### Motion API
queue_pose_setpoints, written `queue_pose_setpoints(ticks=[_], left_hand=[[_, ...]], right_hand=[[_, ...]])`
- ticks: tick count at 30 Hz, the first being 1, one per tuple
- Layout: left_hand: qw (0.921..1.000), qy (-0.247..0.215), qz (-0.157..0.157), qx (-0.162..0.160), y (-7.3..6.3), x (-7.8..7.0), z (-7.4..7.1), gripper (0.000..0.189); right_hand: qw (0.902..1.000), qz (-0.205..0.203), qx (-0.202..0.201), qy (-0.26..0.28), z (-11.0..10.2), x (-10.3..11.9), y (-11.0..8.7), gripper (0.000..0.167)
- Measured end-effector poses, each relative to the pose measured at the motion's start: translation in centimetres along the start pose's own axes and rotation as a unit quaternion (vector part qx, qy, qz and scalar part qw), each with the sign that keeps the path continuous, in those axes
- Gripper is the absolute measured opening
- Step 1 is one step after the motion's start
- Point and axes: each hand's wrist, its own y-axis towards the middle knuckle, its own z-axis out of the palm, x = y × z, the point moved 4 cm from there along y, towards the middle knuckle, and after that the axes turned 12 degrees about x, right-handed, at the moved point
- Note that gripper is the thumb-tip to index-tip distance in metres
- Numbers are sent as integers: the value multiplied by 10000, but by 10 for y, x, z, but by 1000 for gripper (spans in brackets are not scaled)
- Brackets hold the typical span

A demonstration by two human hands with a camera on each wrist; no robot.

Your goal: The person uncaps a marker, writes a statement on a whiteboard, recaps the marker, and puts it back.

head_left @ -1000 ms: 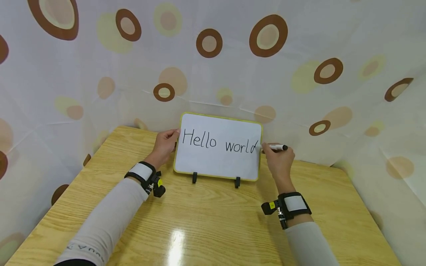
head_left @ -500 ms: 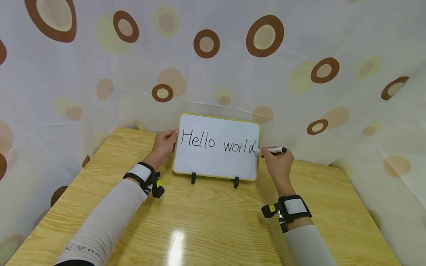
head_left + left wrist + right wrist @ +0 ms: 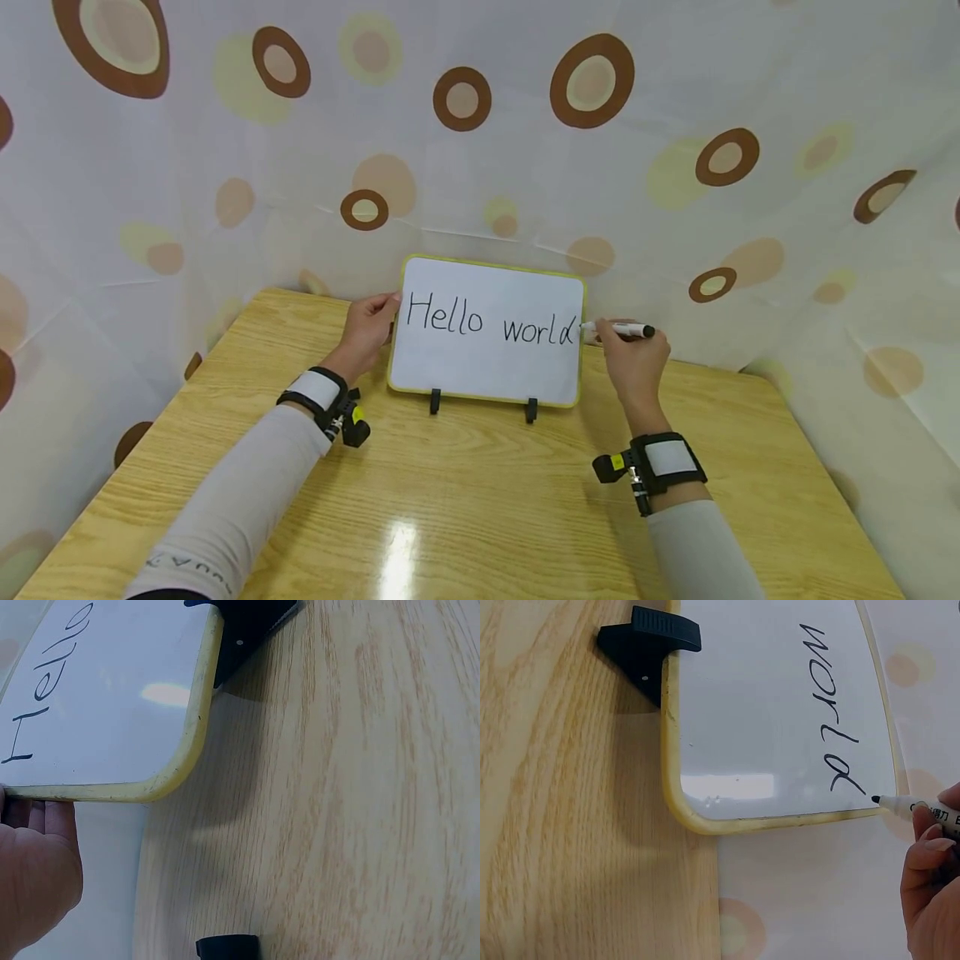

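A small whiteboard [image 3: 487, 367] with a yellow frame leans upright in a black stand [image 3: 435, 402], with "Hello world" handwritten on it in black. My left hand [image 3: 367, 329] grips the board's left edge; in the left wrist view the fingers [image 3: 60, 817] reach behind the frame. My right hand [image 3: 636, 362] pinches a white marker [image 3: 622, 330] with a black end, just past the board's right edge. In the right wrist view the marker's bare black tip [image 3: 875, 799] is close by the end of the letter d.
The board stands near the back of a wooden table [image 3: 480, 500]. Behind it hangs a light curtain [image 3: 510, 167] printed with brown and beige circles. Both wrists wear strapped cameras, the left wrist camera [image 3: 356, 429] and the right wrist camera [image 3: 609, 468].
The last letter has gained its right stroke and reads as a d. My right hand went down with the marker, then up and slightly right. My left hand keeps its hold on the board.
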Motion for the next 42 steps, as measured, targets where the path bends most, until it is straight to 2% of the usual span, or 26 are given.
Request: queue_pose_setpoints(ticks=[15, 23, 29, 34, 42], left_hand=[[9999, 99, 60, -47, 1, 2, -1, 39], [9999, 160, -28, -19, 0, 2, 0, 40], [9999, 128, 16, -9, 0, 1, -1, 40], [9999, 130, 60, -27, 2, -1, -2, 41], [10000, 81, 23, -18, 3, 1, -6, 40]], right_hand=[[9997, -58, 67, -217, 4, 1, 6, 21], [9994, 102, 148, -289, 4, -2, 6, 23], [9980, 310, 278, -470, 5, -5, 0, 23], [9971, 291, 316, -636, 7, -7, -5, 18], [9989, 282, 258, -284, 7, -5, -11, 16]])
